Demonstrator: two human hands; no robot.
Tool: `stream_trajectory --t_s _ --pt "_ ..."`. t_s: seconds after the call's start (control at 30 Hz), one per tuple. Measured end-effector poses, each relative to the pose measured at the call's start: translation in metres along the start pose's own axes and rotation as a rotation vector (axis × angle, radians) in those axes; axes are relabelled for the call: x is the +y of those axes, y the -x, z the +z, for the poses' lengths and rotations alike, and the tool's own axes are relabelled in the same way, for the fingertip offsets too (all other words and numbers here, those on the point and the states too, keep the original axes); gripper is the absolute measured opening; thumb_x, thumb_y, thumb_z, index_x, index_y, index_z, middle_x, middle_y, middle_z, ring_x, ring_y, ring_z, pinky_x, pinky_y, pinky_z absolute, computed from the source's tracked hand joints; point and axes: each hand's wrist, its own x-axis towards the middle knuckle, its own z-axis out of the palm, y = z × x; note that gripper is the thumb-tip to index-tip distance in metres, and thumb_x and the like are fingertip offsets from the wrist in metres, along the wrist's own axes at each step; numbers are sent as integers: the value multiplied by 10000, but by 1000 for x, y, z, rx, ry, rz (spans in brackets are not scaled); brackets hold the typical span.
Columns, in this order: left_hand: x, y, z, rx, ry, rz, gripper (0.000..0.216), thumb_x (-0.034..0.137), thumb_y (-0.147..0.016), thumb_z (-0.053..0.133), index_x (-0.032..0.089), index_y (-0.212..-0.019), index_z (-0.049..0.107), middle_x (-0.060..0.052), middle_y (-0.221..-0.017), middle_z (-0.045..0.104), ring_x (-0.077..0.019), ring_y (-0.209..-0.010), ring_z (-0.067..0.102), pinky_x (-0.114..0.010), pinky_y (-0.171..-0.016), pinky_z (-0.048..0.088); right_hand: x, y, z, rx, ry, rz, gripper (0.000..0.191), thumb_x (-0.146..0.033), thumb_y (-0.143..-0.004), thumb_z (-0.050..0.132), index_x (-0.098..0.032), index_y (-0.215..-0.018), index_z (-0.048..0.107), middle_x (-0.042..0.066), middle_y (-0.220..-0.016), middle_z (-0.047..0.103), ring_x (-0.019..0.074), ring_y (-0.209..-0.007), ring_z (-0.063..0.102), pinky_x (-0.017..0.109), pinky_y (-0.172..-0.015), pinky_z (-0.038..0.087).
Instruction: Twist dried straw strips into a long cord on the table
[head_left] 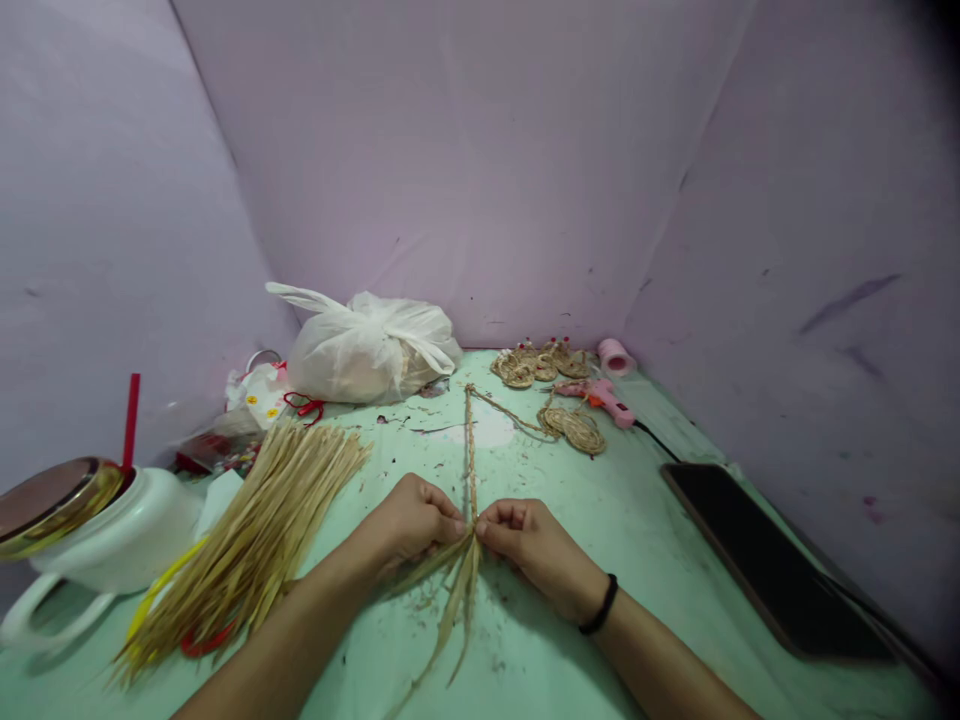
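My left hand [414, 522] and my right hand [531, 543] meet at the middle of a pale green table [637, 520], both pinched on dry straw strands. A braided straw cord [471, 440] runs away from the pinch point toward the back of the table. Loose strand ends [454, 600] fan out below my fingers toward me. A black band circles my right wrist.
A bundle of straw strips [262, 530] lies at the left. Beside it stands a white mug with a gold lid [82, 530]. At the back are a tied white plastic bag [367, 345], coiled straw pieces [540, 365], a pink glue gun [607, 400] and red scissors [306, 406]. A dark phone [757, 550] lies at the right.
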Motion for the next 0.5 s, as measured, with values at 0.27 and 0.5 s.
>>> stream_trajectory --t_s 0.27,0.5 --pt "2 4 3 -31 -40 -44 129 211 -586 557 107 -510 561 22 -318 431 -47 -260 296 -184 -309 221 5 -3 0 1 -53 -20 119 -219 -618 564 -129 -558 515 -59 -429 435 28 -394 293 196 -409 174" --pt "3 1 6 -83 18 -34 136 205 -555 576 112 -468 526 -8 -338 469 -75 -287 383 -184 -300 264 9 -5 -1 -6 -83 -39 110 -202 -606 586 -132 -554 520 -54 -429 448 33 -403 318 201 -415 186"
